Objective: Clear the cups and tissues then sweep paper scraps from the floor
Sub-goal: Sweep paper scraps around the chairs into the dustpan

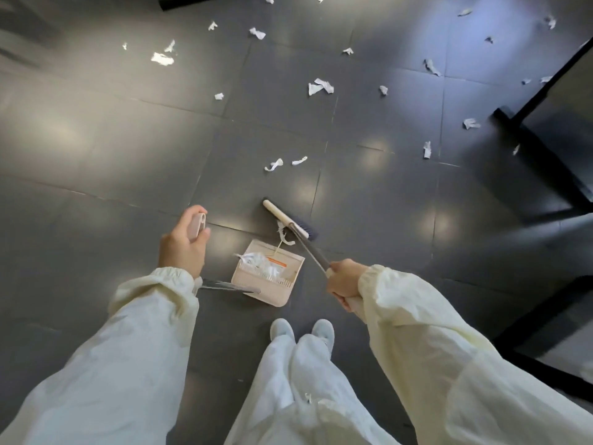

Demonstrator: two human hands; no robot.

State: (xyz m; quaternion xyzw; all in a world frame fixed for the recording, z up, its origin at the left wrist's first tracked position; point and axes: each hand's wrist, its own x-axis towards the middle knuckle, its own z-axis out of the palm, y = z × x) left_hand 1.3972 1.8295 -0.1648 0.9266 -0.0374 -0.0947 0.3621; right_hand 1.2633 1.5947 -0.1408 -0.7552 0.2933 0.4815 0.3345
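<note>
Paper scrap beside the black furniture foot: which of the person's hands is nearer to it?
Right. The right hand, on the broom handle, is down-left of the scrap; the left hand, on the dustpan handle, is much farther left.

Looking straight down: the left hand [183, 244] is wrapped around the pink grip [198, 225] on top of the dustpan's long handle, and the right hand [344, 281] holds the broom's grey pole [313, 252]. The dustpan [276, 295] sits flat on the dark tiled floor [96, 139], just ahead of the white shoes [282, 329], with a clump of white paper scraps [260, 261] inside. The broom head [285, 220] is right at the pan's open edge, with one torn strip [284, 234] against it, maybe snagged in the bristles, hard to tell. Lots more scattered scraps [321, 86] lie farther out. There's a black table frame [539, 149] on the right.
</note>
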